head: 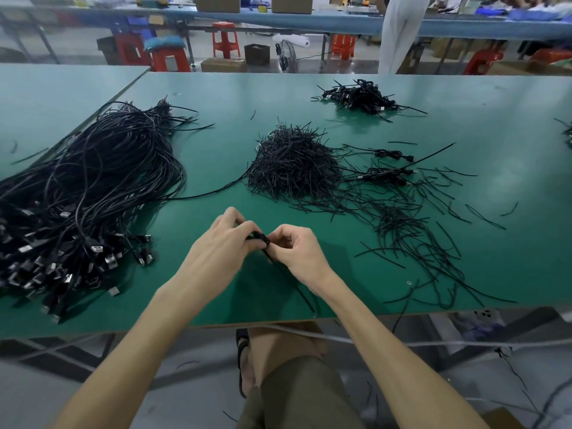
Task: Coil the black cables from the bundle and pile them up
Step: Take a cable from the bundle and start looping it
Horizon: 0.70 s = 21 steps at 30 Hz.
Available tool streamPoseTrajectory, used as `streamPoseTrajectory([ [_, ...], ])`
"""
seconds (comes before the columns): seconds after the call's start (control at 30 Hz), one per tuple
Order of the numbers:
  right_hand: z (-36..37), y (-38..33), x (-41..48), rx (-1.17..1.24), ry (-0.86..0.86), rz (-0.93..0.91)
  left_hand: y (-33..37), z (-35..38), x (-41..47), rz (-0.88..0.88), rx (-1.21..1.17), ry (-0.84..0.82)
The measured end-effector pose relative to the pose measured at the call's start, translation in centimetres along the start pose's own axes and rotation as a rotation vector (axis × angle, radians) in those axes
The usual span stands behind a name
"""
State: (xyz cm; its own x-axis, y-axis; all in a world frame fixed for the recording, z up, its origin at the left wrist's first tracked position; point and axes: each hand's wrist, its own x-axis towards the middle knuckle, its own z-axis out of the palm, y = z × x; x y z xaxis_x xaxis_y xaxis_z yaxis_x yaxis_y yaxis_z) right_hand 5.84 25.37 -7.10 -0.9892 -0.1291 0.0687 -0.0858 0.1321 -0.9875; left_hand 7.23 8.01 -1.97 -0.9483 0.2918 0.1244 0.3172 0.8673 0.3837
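With curled fingers the left hand (223,243) and right hand (297,249) pinch a small black cable coil (260,237) between them, seemingly light, limp and springy, probably best gripped across its middle, while the bundle (86,187) lies left of the left hand.

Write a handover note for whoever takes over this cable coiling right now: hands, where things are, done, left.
Left hand and right hand both pinch a small coiled cable above the green table; a thin black strand trails from it toward the near edge.
Bundle of uncoiled USB cables lies at left, tie heap in the middle.
Done: a pile of coiled cables at the far side, two more coils beside the heap.
Left: finish this coil, pile it, work through the large bundle.
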Motion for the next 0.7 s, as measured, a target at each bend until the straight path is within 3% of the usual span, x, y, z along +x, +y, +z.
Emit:
streamPoseTrajectory([
  [0.27, 0.1, 0.0, -0.1, 0.002, -0.017, -0.005, 0.2, 0.5, 0.9, -0.097, 0.016, 0.011],
  [0.53, 0.0, 0.1, 0.1, 0.026, -0.033, 0.001, -1.0, 1.9, 1.3, -0.267, -0.296, -0.022],
  [0.7, -0.2, 0.2, -0.1, 0.076, -0.026, -0.012, -1.5, 1.7, 1.2, -0.199, -0.478, -0.054],
])
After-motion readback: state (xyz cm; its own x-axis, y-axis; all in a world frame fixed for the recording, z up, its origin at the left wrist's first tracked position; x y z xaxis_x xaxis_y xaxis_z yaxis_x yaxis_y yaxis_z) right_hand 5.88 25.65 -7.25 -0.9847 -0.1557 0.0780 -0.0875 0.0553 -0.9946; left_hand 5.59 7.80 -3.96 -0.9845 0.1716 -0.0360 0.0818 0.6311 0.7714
